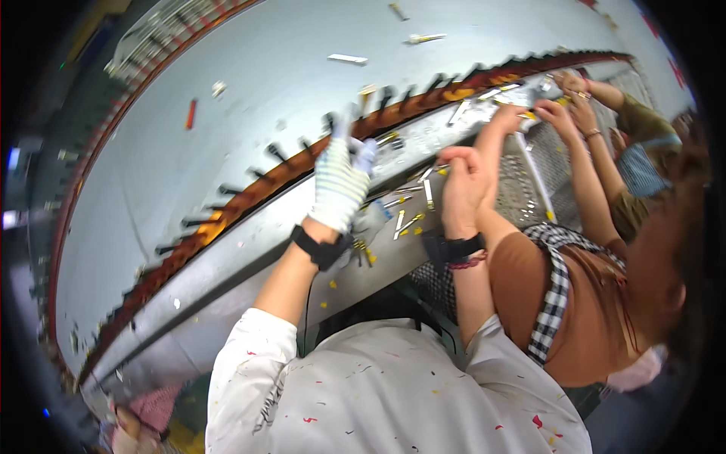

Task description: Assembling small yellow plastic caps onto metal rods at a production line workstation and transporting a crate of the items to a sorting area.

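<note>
My left hand [340, 180] wears a pale striped knit glove with light-coloured fingertips. Its fingers point at the row of black pegs on the reddish-brown rail [299, 165]; thumb and forefinger are apart, somewhat blurred, with nothing visible between them. A small dark and yellow piece [387, 139] lies just right of the thumb. My bare right hand [463, 189] hovers over the metal ledge, its fingers curled in; whatever they hold, if anything, is hidden. Below and left of it lie several small silvery strips [429, 194] with yellow ends. A cloudy clear bag-like item [370, 221] sits by my left wrist.
Behind the rail, a pale blue-grey surface [227, 136] carries scattered strips and a red piece [190, 114]. Close on my right, a co-worker in a checked apron [550, 318] reaches across the ledge [423, 140]. Another person's hands [578, 106] work farther along, beside a perforated tray [522, 181].
</note>
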### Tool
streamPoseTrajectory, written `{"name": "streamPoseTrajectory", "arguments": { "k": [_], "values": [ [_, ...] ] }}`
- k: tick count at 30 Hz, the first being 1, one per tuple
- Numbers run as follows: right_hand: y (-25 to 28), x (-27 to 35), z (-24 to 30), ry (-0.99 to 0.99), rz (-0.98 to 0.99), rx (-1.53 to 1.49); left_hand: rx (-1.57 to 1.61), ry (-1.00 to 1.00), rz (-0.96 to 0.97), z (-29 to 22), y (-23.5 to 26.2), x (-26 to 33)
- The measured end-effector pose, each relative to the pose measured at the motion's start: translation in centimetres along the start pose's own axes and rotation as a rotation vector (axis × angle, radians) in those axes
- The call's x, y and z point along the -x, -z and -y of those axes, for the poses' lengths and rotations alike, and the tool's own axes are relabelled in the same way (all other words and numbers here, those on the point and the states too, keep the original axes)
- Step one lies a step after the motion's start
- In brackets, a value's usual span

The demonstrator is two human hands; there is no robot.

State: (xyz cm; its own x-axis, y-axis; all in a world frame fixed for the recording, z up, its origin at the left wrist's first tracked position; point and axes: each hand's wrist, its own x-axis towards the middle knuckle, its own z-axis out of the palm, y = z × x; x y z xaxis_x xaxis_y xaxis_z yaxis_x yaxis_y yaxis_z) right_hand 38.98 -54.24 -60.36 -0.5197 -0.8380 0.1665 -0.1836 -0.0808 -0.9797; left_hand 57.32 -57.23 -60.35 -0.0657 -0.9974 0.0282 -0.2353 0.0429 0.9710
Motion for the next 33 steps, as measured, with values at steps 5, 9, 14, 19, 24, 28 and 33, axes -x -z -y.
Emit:
{"name": "streamPoseTrajectory", "arguments": {
  "k": [5, 9, 14, 19, 24, 28, 33],
  "values": [
    [-0.3, 1.7, -0.1, -0.082, 0.021, -0.099, 0.113, 0.108, -0.224, 2.6, 1.0, -5.2],
    [1.3, 2.0, 0.2, -0.137, -0.024, -0.129, 0.339, -0.105, -0.248, -4.4, 2.9, 0.2],
    [0.6, 2.2, 0.4, -0.159, -0.014, -0.159, -0.123, -0.192, -0.110, -1.4, 7.5, 5.1],
    [0.8, 2.1, 0.8, -0.092, -0.064, -0.143, 0.203, 0.146, -0.015, 3.7, 9.0, 11.2],
    [2.8, 1.6, -0.2, -0.033, -0.265, -0.160, 0.382, 0.400, 0.018, 7.1, 9.6, 13.9],
    [4.8, 0.4, -0.9, -0.021, -0.446, -0.161, 0.189, 0.292, 0.054, 7.6, 9.0, 12.9],
    [1.3, -2.4, 0.6, -0.125, -0.480, -0.221, 0.309, 0.281, 0.215, 6.4, 8.2, 12.2]
  ]
}}
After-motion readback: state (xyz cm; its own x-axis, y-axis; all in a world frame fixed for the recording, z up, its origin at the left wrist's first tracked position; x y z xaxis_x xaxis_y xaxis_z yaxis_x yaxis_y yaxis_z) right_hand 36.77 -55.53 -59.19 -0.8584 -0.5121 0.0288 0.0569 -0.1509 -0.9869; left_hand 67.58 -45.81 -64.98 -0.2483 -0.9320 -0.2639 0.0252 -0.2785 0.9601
